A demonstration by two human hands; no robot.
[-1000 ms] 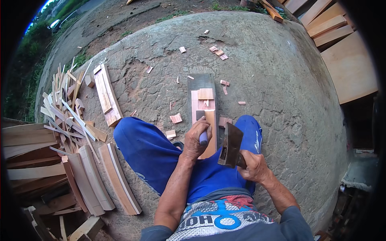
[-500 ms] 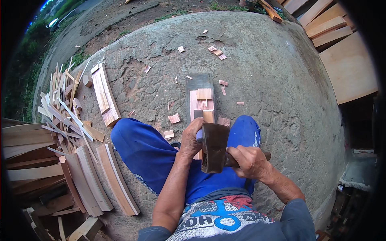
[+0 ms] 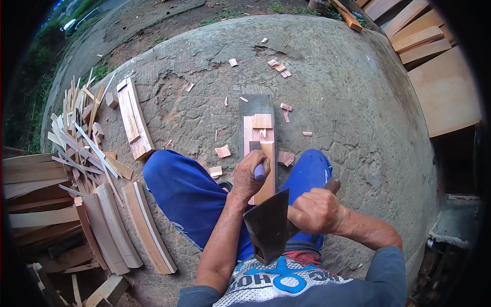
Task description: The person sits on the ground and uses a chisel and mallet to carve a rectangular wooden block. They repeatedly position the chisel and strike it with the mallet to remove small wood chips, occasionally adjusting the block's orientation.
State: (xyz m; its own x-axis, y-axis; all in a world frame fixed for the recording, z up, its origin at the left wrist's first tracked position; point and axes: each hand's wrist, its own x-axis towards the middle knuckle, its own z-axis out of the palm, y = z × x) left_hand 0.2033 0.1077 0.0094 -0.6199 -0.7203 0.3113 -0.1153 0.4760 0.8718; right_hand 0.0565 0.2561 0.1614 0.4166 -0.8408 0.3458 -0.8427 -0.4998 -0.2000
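The left hand (image 3: 249, 176) grips a purple-handled chisel (image 3: 260, 172), its flat grey blade over a long, pinkish-tan wooden piece (image 3: 265, 192) — itself lying on a dark grey board (image 3: 257, 106). The right hand (image 3: 318, 210) holds a dark, broad-headed metal hatchet (image 3: 268, 224) above the lap — pale wood chips (image 3: 223, 151) lie scattered across the cracked grey concrete ground (image 3: 358, 112).

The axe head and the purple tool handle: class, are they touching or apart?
Apart. The head view plainly shows part of the wooden piece between the purple tool handle and the axe head.
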